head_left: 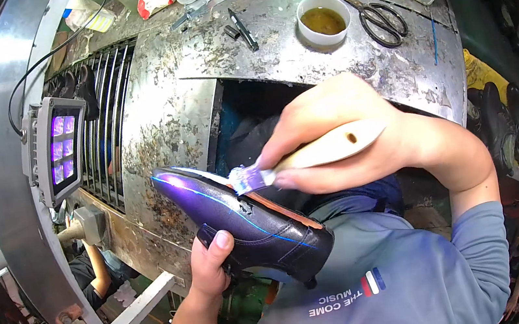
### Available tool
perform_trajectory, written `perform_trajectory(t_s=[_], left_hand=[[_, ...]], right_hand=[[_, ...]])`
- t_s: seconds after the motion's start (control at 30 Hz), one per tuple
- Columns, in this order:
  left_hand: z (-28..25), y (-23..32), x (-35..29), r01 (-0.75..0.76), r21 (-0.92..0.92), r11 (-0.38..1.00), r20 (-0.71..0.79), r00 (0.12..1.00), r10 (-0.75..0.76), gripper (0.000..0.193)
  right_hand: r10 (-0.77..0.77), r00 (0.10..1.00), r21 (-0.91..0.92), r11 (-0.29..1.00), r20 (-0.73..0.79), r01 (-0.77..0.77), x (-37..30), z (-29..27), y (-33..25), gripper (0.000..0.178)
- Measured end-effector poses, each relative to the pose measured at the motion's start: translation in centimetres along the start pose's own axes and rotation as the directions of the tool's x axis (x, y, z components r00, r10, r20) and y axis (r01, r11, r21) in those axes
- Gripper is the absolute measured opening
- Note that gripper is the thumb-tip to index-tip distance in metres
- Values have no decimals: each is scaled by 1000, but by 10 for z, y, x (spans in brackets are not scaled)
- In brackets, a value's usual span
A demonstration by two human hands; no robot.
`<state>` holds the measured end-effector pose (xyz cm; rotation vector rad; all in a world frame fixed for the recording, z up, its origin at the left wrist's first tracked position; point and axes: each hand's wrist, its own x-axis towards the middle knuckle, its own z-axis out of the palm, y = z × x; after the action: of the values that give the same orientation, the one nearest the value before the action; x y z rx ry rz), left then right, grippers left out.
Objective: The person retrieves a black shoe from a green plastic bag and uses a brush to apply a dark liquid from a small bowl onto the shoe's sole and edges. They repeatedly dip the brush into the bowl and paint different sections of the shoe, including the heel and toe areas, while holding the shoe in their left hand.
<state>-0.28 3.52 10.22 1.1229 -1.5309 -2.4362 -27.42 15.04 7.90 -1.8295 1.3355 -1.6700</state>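
A black leather shoe is tilted on its side in front of my chest, its toe to the far left. A thin line along its upper glows blue under violet light. My left hand grips the shoe from below with the thumb up on the leather; its other fingers are mostly hidden. My right hand pinches a flat brush with a pale wooden handle. Its whitish-violet bristles touch the shoe's bottom edge near mid-length, beside a brown strip of sole edge.
A lamp with violet lights faces the shoe from the left. On the worn metal table stand a white bowl of yellow-brown liquid, black-handled scissors and a marker pen. Another person's arm shows at lower left.
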Motion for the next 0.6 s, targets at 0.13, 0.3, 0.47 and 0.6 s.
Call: perform_trajectory(t_s=[0.13,0.3,0.47,0.6], left_hand=[[2,2,1,25,19,1000,43,999,-26,78],[6,5,0,24,98,995,8,1000,-25,81],[-7,-3,-1,21,141,990,-20,1000,-18,75],[-13,-8,-1,9,139,990,-44,999,-3,70]], right_hand=[[50,999,48,998,7,-51,8,15,1,14],[131,986,7,991,104,-132,12,17,-7,17],[120,957,-33,993,263,-115,12,11,-15,11],[80,951,-29,997,298,-75,10,6,-18,10]])
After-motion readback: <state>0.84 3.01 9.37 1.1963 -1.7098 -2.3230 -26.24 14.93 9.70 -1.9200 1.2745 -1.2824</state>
